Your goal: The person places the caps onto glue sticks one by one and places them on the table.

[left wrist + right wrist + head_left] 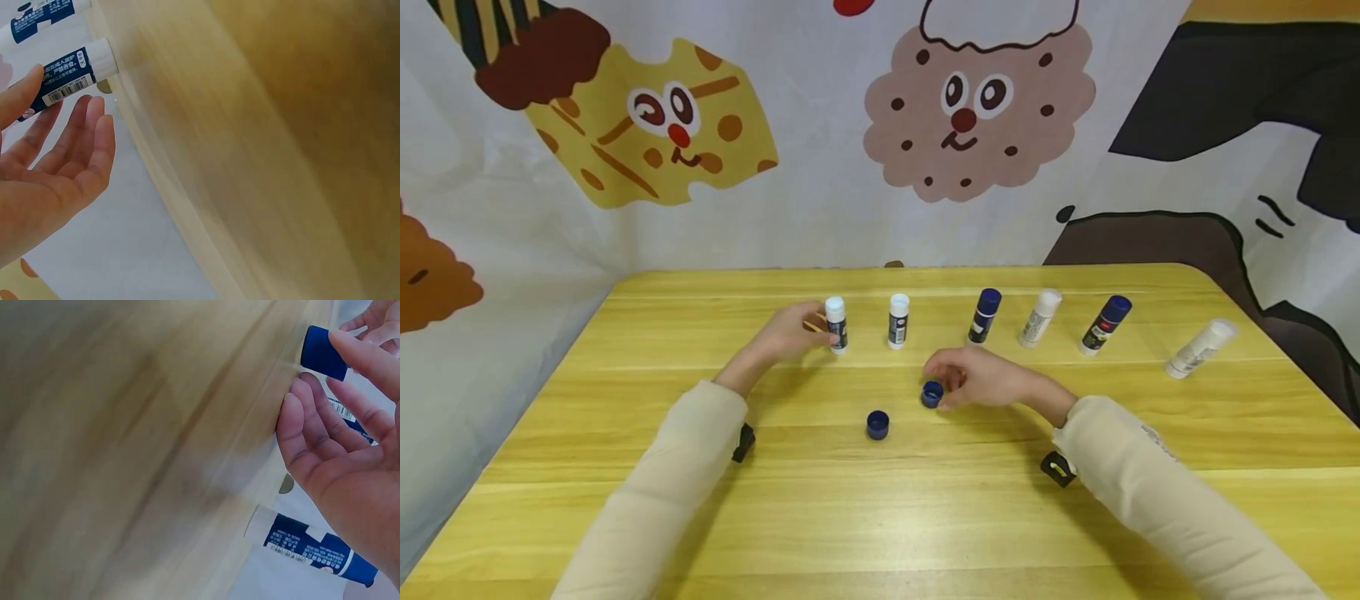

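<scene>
My left hand pinches an uncapped glue stick with a white top and dark blue label. In the left wrist view, thumb and index finger meet on the upright stick, and the other fingers hang loosely below. A second uncapped glue stick stands just to its right. Nearer the middle of the table, my right hand pinches a dark blue cap between thumb and index finger; the right wrist view shows this cap too. Another blue cap sits open side up on the table.
To the right stand two blue-capped glue sticks and two white glue sticks, in a loose row along the far part of the wooden table. A cartoon-printed cloth hangs behind it.
</scene>
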Demonstrator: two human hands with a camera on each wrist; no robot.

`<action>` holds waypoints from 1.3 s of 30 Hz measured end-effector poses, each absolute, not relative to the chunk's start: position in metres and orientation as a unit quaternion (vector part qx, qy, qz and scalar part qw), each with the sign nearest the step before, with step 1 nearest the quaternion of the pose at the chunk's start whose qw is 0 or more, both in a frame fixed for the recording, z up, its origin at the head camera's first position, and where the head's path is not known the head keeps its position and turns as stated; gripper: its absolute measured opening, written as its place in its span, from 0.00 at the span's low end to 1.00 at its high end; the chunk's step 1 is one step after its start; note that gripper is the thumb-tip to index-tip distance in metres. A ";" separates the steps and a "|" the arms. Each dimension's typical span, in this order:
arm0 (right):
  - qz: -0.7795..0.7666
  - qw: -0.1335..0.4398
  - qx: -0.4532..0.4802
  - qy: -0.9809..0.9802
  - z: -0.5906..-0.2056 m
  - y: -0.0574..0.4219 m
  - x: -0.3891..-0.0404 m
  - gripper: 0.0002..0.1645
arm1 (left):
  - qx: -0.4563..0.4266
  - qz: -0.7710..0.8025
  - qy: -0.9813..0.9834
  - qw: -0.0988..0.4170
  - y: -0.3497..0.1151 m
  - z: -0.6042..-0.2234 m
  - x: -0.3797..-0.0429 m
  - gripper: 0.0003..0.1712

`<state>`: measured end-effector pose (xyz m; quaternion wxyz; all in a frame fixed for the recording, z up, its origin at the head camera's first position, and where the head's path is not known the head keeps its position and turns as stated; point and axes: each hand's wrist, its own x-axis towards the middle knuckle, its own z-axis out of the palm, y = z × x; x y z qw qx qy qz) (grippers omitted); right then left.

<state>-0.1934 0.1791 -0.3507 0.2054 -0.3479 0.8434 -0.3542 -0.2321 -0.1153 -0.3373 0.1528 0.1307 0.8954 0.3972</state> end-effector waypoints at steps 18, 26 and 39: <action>-0.336 0.207 -0.342 0.853 -0.348 0.176 -0.193 0.14 | 0.137 0.396 0.896 0.146 -0.113 -0.337 -0.232 0.18; -0.345 0.192 -0.321 0.861 -0.345 0.179 -0.192 0.14 | 0.136 0.407 0.893 0.138 -0.116 -0.333 -0.229 0.17; -0.369 0.163 -0.310 0.861 -0.334 0.182 -0.189 0.14 | 0.175 0.422 0.883 0.108 -0.115 -0.319 -0.213 0.16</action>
